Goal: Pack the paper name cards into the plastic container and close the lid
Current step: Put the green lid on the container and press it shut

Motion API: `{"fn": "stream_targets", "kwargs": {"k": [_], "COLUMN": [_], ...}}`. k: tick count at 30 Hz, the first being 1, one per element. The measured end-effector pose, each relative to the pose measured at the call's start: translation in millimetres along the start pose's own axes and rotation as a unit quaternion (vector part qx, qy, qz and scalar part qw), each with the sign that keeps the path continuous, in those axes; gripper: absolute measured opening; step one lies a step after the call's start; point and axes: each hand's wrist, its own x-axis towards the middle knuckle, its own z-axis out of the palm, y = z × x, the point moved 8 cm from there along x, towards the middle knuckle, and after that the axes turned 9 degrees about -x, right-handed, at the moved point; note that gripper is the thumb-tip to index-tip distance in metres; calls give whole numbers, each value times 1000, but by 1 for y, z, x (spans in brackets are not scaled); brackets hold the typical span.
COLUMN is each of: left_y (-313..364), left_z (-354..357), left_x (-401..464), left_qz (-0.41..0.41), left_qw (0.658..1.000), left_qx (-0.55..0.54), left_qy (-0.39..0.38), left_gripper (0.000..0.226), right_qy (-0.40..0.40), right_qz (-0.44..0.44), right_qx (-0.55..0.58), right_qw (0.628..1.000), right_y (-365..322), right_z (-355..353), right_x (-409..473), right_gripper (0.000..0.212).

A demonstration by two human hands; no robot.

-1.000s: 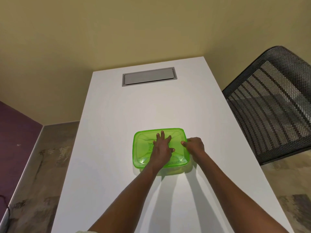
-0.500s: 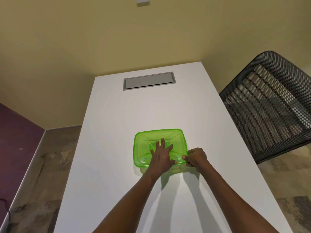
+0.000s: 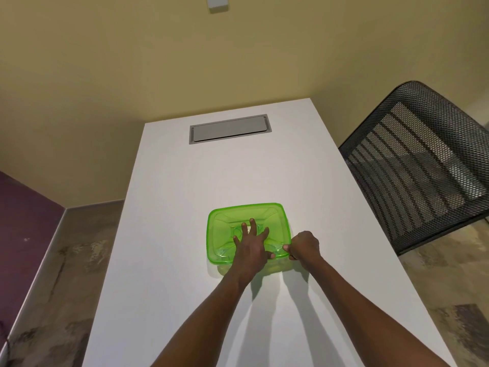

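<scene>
A translucent green plastic container (image 3: 225,229) stands on the white table (image 3: 211,176), its green lid on top. My left hand (image 3: 250,245) lies flat on the lid, fingers spread, palm over the near middle. My right hand (image 3: 304,246) is curled at the container's near right corner, thumb and fingers pinching the lid's rim there. The name cards are mostly hidden; only a pale patch shows through the lid beside my left fingers.
A grey cable hatch (image 3: 229,131) is set into the table's far end. A black mesh chair (image 3: 418,165) stands close to the table's right edge. The table's left edge drops to the floor (image 3: 66,247).
My right hand slid from the lid's right side down to its near right corner. My left hand drew back slightly toward me on the lid. The container has stayed put.
</scene>
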Motion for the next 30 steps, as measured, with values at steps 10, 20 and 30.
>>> {"fn": "stream_targets", "kwargs": {"k": [10,20,30], "left_y": [-26,-69,-73], "left_z": [-38,-61,-40], "left_x": [-17,7,10], "left_qz": [56,41,15], "left_qw": [988,982,980], "left_qx": [-53,54,62], "left_qy": [135,179,186], "left_gripper": [64,67,77], "right_qy": [145,175,200], "right_qz": [-107,-311,-321], "right_qx": [-13,-247,-288], "right_qw": [984,901,880], "right_y": [-40,-100,-92], "right_z": [-19,26,46], "right_x": [-23,-2,7], "right_gripper": [46,65,75]}}
